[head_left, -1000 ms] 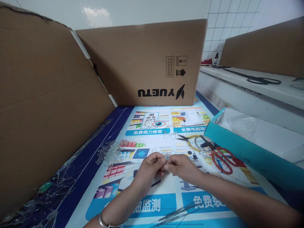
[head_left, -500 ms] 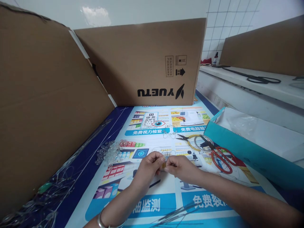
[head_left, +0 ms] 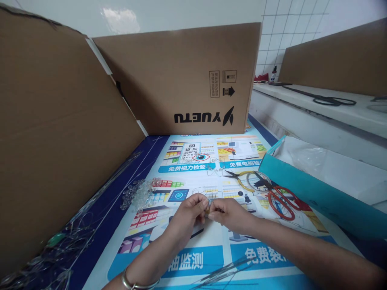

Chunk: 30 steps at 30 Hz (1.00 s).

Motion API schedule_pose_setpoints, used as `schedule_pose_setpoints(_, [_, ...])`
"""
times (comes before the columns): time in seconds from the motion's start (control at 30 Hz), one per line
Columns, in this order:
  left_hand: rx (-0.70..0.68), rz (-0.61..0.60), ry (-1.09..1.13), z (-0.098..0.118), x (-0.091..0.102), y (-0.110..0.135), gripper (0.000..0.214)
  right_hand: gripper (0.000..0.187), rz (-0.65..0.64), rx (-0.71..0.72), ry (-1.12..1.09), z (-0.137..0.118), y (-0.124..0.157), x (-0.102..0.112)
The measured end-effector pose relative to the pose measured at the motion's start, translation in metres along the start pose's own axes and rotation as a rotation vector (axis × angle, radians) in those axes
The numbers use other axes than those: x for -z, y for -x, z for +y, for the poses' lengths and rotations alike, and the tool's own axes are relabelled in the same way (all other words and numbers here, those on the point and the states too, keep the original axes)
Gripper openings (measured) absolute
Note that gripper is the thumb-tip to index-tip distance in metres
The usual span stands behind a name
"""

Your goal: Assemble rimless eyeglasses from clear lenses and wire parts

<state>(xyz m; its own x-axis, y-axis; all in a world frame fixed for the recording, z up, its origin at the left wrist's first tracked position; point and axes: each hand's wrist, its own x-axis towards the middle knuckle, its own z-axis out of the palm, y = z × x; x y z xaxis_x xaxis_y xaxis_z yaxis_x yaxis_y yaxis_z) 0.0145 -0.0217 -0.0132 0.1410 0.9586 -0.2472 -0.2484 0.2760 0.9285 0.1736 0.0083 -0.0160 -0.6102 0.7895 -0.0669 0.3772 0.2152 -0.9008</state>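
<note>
My left hand (head_left: 189,213) and my right hand (head_left: 229,213) meet fingertip to fingertip over a printed poster (head_left: 211,245) on the table. Both are pinched shut on a thin bent wire piece (head_left: 212,196) with a small part between the fingertips; what the small part is I cannot make out. A silver bracelet (head_left: 133,282) rings my left wrist. A heap of clear beads (head_left: 139,193) lies to the left of my hands.
Red-handled scissors (head_left: 281,201) and pliers (head_left: 242,177) lie to the right. A teal box (head_left: 317,193) with a plastic bag stands at right. Cardboard panels (head_left: 181,80) wall the back and left. Loose wires (head_left: 220,274) lie near me, with more (head_left: 60,245) at left.
My fingertips have drawn closer together and sunk slightly toward the poster; the wire loop above them shows less than before.
</note>
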Motion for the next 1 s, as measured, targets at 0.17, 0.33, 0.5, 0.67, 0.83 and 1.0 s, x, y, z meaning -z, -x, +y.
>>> schedule_pose_setpoints(0.17, [0.023, -0.015, 0.020, -0.001, 0.000, 0.001, 0.022, 0.011, 0.008, 0.019, -0.002, 0.001, 0.000, -0.001])
schedule_pose_setpoints(0.33, [-0.035, 0.009, -0.072, 0.003, 0.003, -0.002, 0.021, 0.010, 0.026, -0.010, -0.072, 0.002, -0.001, 0.001])
schedule_pose_setpoints(0.5, [-0.092, 0.035, -0.143, 0.001, 0.006, -0.006, 0.021, 0.014, 0.054, -0.076, -0.215, 0.001, -0.003, 0.004])
schedule_pose_setpoints(0.67, [-0.066, 0.022, -0.210, 0.001, 0.005, -0.006, 0.021, 0.017, 0.075, -0.071, -0.234, -0.002, -0.003, 0.006])
schedule_pose_setpoints(0.83, [-0.055, 0.031, -0.223, 0.002, 0.005, -0.006, 0.021, 0.020, 0.063, -0.119, -0.260, -0.004, -0.004, 0.009])
schedule_pose_setpoints(1.0, [-0.045, 0.043, -0.231, 0.001, 0.004, -0.007, 0.021, 0.021, 0.043, -0.126, -0.297, 0.003, -0.005, 0.008])
